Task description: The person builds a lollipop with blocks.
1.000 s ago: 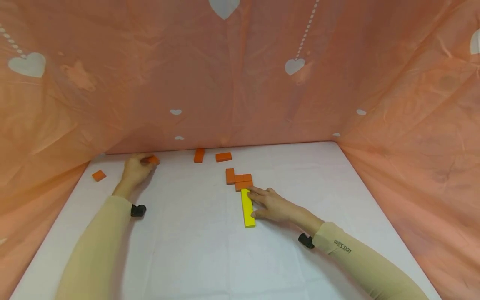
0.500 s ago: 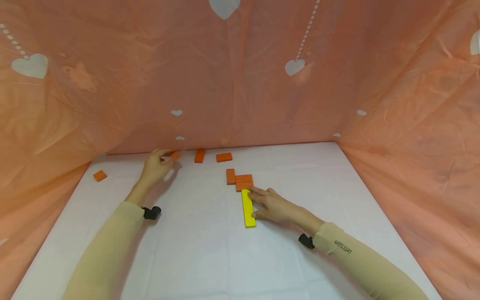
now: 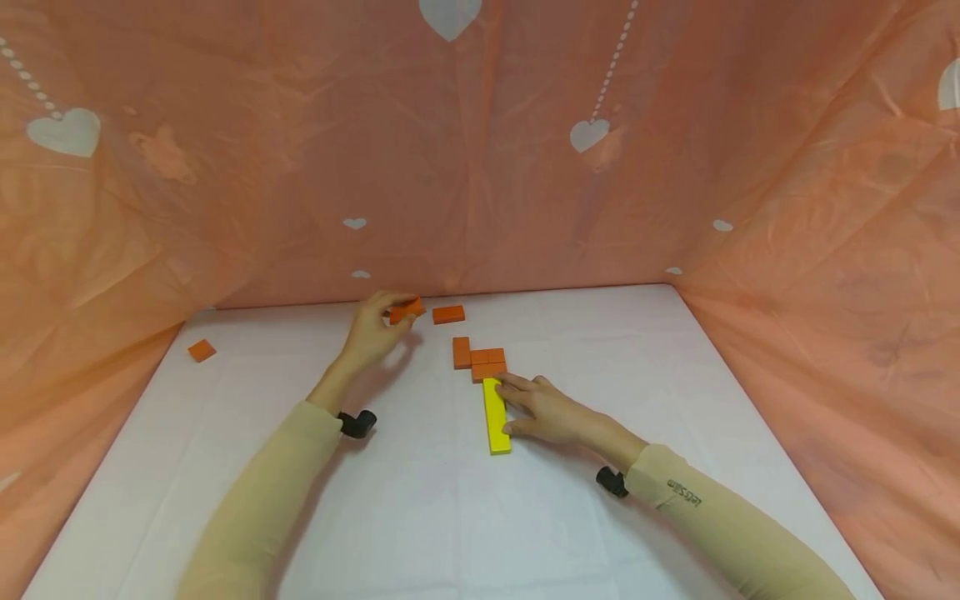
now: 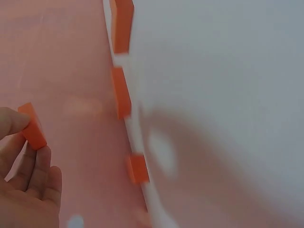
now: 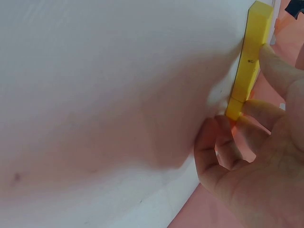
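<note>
desk [image 3: 637,358] white; far edge runs along the foot of the pink cloth [image 3: 525,208] at upper middle, side edges flare toward the lower corners. broad white stretches at lower middle between the forearms, and right of the right hand [image 3: 543,408] out to the slanted right edge. left hand [image 3: 373,327] at upper middle, near the far edge, little desk beyond it.

left hand: thumb and fingers pinch an orange block [image 4: 33,126], narrow grip. in head view the block seems to overlap another behind it; gap between the two cannot be told. far block [image 3: 448,314] just to the right; left block [image 3: 201,350] well apart, near the left edge.

right hand: fingers loosely spread, thumb and fingertips touching the right side of the yellow bar [image 3: 496,417], which lies flat at mid-frame. bar's upper end at the orange cluster [image 3: 487,357], touching or nearly so.
</note>
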The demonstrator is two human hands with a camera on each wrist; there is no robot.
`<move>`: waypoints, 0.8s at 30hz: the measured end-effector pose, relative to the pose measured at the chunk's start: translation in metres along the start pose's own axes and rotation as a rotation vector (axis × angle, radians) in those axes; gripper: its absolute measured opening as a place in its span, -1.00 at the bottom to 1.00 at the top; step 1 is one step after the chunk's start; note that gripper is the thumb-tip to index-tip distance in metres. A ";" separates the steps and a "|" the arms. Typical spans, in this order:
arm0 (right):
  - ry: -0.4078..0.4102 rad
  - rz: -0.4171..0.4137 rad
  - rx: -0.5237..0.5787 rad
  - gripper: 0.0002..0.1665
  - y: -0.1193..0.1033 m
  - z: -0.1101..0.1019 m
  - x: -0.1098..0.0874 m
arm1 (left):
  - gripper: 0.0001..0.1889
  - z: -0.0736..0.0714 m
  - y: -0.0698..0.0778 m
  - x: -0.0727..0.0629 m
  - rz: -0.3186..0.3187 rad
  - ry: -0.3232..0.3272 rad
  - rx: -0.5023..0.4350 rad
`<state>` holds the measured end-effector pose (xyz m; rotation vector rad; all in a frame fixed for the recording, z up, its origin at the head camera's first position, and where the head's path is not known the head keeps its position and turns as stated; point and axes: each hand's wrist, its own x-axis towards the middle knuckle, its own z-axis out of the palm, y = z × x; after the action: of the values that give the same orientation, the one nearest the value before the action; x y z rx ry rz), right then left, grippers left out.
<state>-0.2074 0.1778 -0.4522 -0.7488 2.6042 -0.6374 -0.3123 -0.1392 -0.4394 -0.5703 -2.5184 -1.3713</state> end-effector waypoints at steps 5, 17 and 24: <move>0.000 -0.003 -0.011 -0.16 0.001 -0.001 0.001 | -0.63 0.022 0.012 0.004 -0.001 -0.058 -0.021; -0.007 -0.006 -0.007 -0.17 0.003 0.000 0.002 | -0.62 0.067 0.022 0.013 -0.033 -0.256 0.025; -0.004 -0.030 -0.002 -0.18 0.003 0.000 0.001 | -0.66 0.080 0.020 0.019 -0.012 -0.348 0.066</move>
<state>-0.2094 0.1796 -0.4534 -0.7910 2.5948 -0.6407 -0.3213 -0.0581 -0.4605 -0.8469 -2.8265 -1.2811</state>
